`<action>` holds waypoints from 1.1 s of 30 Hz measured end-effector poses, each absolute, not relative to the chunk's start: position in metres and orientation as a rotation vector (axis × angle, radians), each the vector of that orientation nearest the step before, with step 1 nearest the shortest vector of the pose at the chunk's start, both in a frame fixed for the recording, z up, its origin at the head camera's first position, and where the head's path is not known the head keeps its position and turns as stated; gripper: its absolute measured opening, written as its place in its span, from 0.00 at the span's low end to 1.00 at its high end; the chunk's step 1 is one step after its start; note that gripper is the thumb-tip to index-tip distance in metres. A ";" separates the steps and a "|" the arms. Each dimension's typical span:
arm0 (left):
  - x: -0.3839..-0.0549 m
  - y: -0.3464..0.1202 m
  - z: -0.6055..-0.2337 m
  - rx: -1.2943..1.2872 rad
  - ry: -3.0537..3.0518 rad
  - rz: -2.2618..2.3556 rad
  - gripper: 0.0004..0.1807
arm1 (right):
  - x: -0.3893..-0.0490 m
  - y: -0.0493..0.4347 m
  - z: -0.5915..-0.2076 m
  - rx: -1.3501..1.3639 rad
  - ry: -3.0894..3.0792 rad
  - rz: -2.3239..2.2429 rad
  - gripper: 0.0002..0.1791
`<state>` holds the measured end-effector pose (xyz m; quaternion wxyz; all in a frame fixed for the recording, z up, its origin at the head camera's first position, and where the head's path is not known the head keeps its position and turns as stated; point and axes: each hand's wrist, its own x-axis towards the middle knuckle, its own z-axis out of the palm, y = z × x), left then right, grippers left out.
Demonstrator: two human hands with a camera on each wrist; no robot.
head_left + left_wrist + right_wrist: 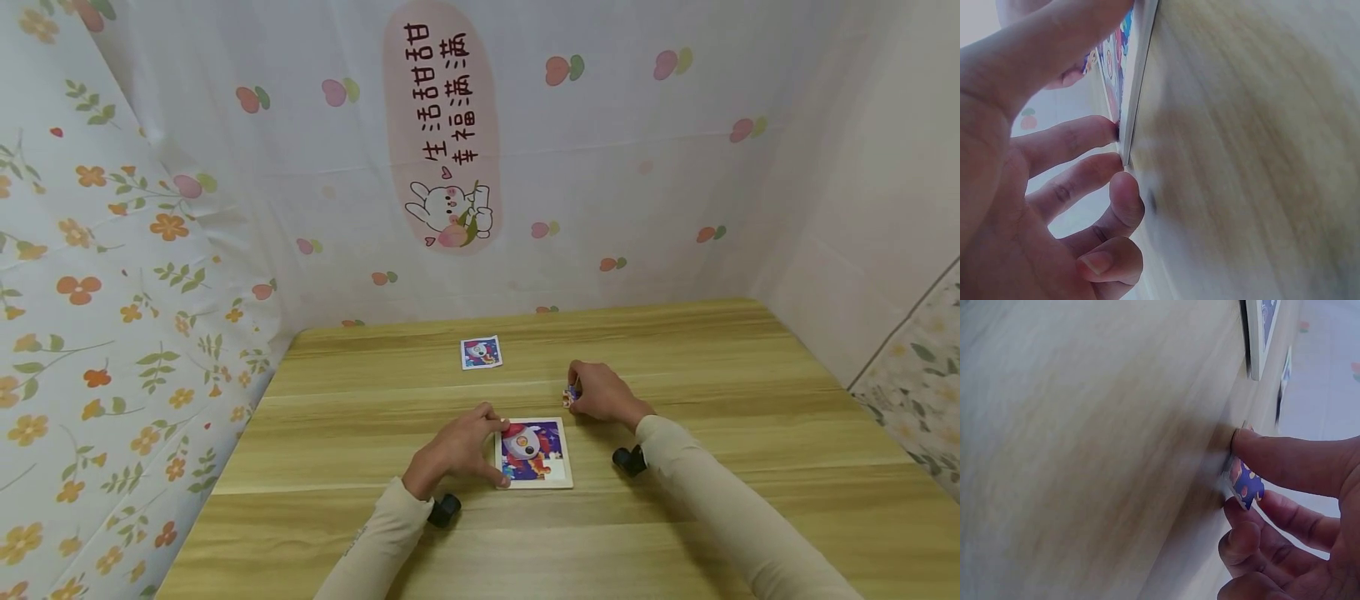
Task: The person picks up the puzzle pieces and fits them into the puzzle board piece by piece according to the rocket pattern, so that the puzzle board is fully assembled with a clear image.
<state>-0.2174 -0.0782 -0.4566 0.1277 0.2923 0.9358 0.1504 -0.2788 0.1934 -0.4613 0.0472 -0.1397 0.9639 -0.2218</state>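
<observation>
A small square jigsaw puzzle (525, 450) in a pale frame lies on the table, its picture a white round-headed character on purple. Pale bare patches show at its right and lower right. My left hand (459, 446) grips its left side, thumb at the lower corner and fingers at the upper one; in the left wrist view the fingertips (1110, 131) meet the frame's edge. Beyond the puzzle's upper right corner, my right hand (602, 393) pinches a purple puzzle piece (1247, 484) between thumb and fingers, close over the wood.
Farther back on the wooden table (360, 375) lies a small picture card (481, 352) with a similar character. A printed cloth (645, 167) hangs behind the table, and a flowered cloth (135, 333) hangs at its left side.
</observation>
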 end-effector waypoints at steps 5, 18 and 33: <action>-0.218 -0.078 -0.457 0.856 2.728 0.433 0.47 | -0.280 0.196 -0.463 -0.443 2.929 -0.741 0.17; -0.218 -0.077 -0.458 0.842 2.726 0.441 0.47 | -0.277 0.209 -0.460 -0.460 2.793 -1.057 0.07; -0.218 -0.076 -0.457 0.832 2.720 0.439 0.47 | -0.263 0.202 -0.455 -0.622 2.542 -1.195 0.11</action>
